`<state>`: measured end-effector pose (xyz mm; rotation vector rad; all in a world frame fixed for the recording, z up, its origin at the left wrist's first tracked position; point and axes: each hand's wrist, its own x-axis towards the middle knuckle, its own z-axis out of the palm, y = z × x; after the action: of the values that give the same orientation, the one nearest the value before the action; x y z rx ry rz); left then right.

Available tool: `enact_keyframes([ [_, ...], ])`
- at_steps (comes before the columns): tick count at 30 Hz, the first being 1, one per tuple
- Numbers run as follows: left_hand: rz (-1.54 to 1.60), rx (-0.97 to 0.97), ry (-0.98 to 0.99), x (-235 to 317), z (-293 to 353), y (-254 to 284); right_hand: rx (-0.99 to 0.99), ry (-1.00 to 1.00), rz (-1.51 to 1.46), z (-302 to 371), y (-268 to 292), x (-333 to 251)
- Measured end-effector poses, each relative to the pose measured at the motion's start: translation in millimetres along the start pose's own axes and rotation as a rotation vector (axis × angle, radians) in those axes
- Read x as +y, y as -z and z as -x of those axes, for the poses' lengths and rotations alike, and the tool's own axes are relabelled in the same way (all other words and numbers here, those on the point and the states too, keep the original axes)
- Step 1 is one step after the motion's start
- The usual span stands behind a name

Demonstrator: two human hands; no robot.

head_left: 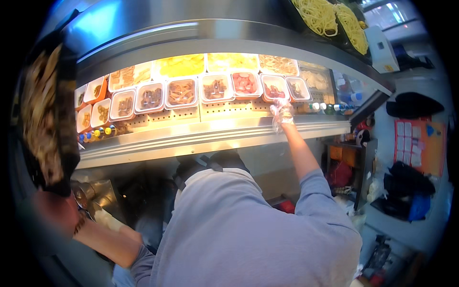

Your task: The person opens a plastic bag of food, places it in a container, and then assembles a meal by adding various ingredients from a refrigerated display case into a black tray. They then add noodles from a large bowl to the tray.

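Note:
A black tray [69,162] heaped with brown, strip-like food stands steeply at the left edge. My left hand [56,210], blurred, is closed at the tray's lower end, its fingers mostly hidden. Across the counter, my right hand [282,115] wears a crinkled clear plastic glove. Its bunched fingers are at the front rim of a small container of dark reddish food [274,90]; what they hold, if anything, is hidden. Beside that container stand a tub of pink slices [245,84] and a narrow tub of greyish food [299,89].
Several more tubs [181,93] line the lit display case, with larger yellow-filled trays behind. Small bottles [330,108] stand at both ends. Noodles in a black tray [351,28] sit upper right. Another person's gloved hand [107,220] is near metal pots at lower left.

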<state>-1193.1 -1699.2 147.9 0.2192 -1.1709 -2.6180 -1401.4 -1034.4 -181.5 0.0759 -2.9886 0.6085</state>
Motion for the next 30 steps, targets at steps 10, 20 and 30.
enact_keyframes([
  [10,0.06,0.389,-0.029,-134.0,206.3,-48.4,-0.296,0.518,0.031,-72.8,3.2,97.8],
  [20,0.167,0.499,0.24,-357.8,130.5,-99.1,-0.244,0.706,-0.069,-96.7,-49.2,0.8],
  [30,0.159,0.345,0.382,-418.2,76.8,-114.0,-0.299,0.622,-0.146,-93.3,-31.1,-27.2],
])
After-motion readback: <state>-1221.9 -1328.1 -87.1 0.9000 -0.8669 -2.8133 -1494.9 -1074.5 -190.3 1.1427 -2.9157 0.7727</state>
